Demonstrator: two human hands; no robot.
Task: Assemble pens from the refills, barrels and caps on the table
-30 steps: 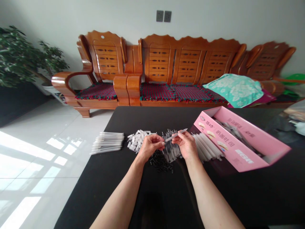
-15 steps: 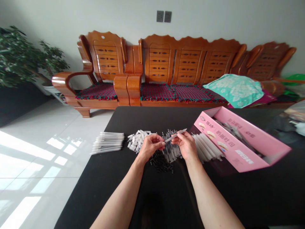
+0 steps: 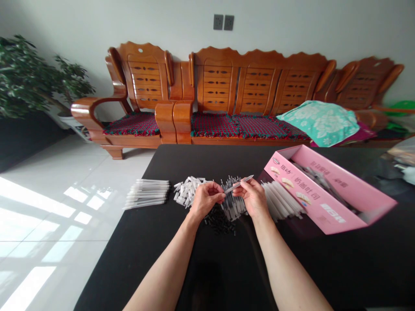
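Note:
My right hand (image 3: 255, 199) is closed around the middle of a slim translucent pen (image 3: 231, 188), which slants up to the right. At the pen's lower left end, the thumb and fingers of my left hand (image 3: 204, 200) are pinched together; any small part between them is hidden. Beneath both hands lies a row of thin pen refills (image 3: 234, 208) with dark ink. Nearer to me is a heap of small black plugs (image 3: 220, 222). White pen caps (image 3: 186, 190) are piled left of my left hand, and frosted pen barrels (image 3: 281, 201) lie right of my right hand.
A stack of white pens (image 3: 147, 192) lies at the black table's (image 3: 155, 263) left side. An open pink box (image 3: 324, 203) holding more pen parts stands on the right. Behind the table is a wooden sofa (image 3: 217, 82) with a teal cloth (image 3: 320, 123) on it.
My left hand has shifted very slightly to the right at the pen's end. Otherwise the hands and the piles look the same.

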